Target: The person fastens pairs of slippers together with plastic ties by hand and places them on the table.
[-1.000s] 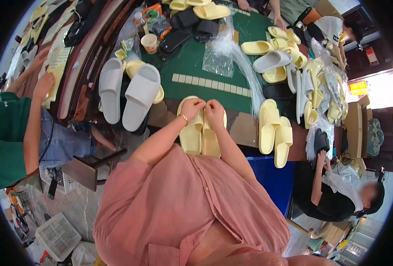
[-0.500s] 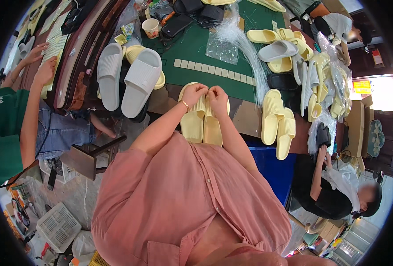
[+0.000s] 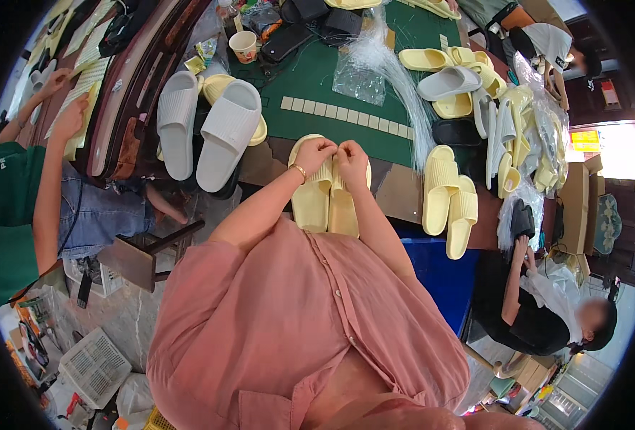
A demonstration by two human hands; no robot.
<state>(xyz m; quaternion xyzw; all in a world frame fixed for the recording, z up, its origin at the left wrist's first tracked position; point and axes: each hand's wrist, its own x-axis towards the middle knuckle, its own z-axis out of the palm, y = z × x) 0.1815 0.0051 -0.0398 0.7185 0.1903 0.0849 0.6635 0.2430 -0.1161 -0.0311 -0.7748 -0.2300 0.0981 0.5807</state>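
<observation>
A pair of pale yellow slide slippers stands side by side at the table's near edge, toes away from me. My left hand (image 3: 313, 155) rests over the strap of the left slipper (image 3: 310, 206), and my right hand (image 3: 352, 162) is over the strap of the right slipper (image 3: 344, 213). Both hands are closed, thumbs and fingertips pinched and nearly meeting above the inner edges of the straps. Whatever lies between the fingertips is too small to make out. Beyond them, a row of pale square stickers (image 3: 346, 117) lies on the green mat (image 3: 296, 79).
Grey slippers (image 3: 228, 136) sit to the left, more yellow slippers (image 3: 440, 188) to the right. A bundle of clear plastic strands (image 3: 403, 82) spreads across the mat. A paper cup (image 3: 243, 46) stands at the back. Co-workers' hands (image 3: 70, 118) are at far left, another person (image 3: 532, 294) at right.
My hands keep almost the same pinch above the slippers. At far left, the co-worker's hand has lifted a strip off the sheet.
</observation>
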